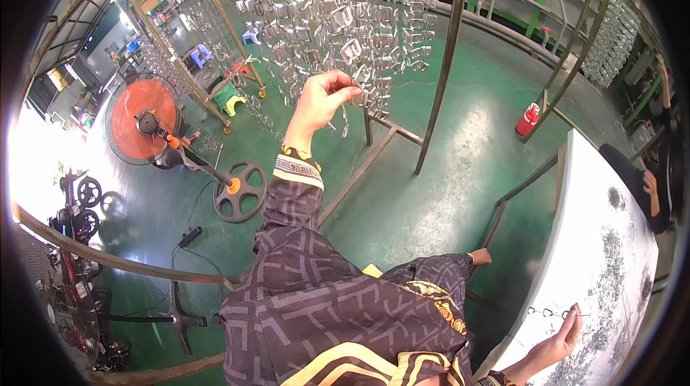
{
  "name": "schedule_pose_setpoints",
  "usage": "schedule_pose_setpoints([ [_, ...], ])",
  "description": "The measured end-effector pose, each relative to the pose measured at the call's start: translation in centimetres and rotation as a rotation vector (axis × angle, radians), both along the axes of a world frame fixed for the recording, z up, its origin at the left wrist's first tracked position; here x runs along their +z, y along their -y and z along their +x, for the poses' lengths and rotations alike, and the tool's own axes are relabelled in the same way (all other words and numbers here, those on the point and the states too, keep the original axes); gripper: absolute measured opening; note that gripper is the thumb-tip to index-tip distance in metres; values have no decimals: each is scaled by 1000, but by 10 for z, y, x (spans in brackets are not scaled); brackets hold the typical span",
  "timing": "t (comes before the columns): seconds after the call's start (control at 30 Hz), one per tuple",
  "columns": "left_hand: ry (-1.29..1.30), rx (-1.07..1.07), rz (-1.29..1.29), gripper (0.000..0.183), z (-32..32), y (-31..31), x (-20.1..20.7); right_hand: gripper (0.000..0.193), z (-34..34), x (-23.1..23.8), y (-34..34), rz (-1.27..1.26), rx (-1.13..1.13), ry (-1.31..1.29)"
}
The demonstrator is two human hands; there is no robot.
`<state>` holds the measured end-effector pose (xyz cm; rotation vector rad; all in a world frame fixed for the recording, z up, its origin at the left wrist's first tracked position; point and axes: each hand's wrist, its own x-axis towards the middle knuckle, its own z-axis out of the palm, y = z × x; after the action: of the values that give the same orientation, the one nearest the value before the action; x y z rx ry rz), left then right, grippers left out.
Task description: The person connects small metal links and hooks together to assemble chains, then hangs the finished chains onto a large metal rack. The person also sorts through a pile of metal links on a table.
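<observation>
Many strands of small silvery bent-metal clips [327,23], linked one below another, hang in front of me. My left hand [321,102] is raised at the lower part of these strands, with thumb and index finger pinched at a hanging metal clip; the exact grip is partly hidden by the fingers. Low on the right, my right hand [557,350] is over a white-topped table [575,228]. Its fingertips hold one end of a short chain of metal hooks [548,312], which extends left above the white surface. Dark small parts [611,278] lie scattered across that tabletop.
A metal frame post [445,62] stands right of the strands. On the green floor are an orange-faced pedestal fan [144,118], a red cylinder [527,120] and a green stool [228,98]. Another person's hand [650,185] is beyond the table. More clip strands [611,39] hang at far right.
</observation>
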<state>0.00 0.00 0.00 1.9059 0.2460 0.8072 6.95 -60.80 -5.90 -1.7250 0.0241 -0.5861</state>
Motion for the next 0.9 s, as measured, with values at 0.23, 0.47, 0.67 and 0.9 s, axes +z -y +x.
schedule_pose_setpoints([
  [0.23, 30, 46, 46, 10, 10, 4, 14, 22, 9, -5, -7, 33, 32, 34],
  [0.47, -45, 27, 87, 9, -3, 15, 14, 21, 6, 3, -6, -23, 63, 11],
  [0.67, 1, -29, 53, 10, 2, 21, 17, 13, 8, 28, -62, -34, 245, 68],
  [0.9, -44, 170, 333, 11, -18, 6, 25, 14, 56, 60, -173, -2, 691, 172],
])
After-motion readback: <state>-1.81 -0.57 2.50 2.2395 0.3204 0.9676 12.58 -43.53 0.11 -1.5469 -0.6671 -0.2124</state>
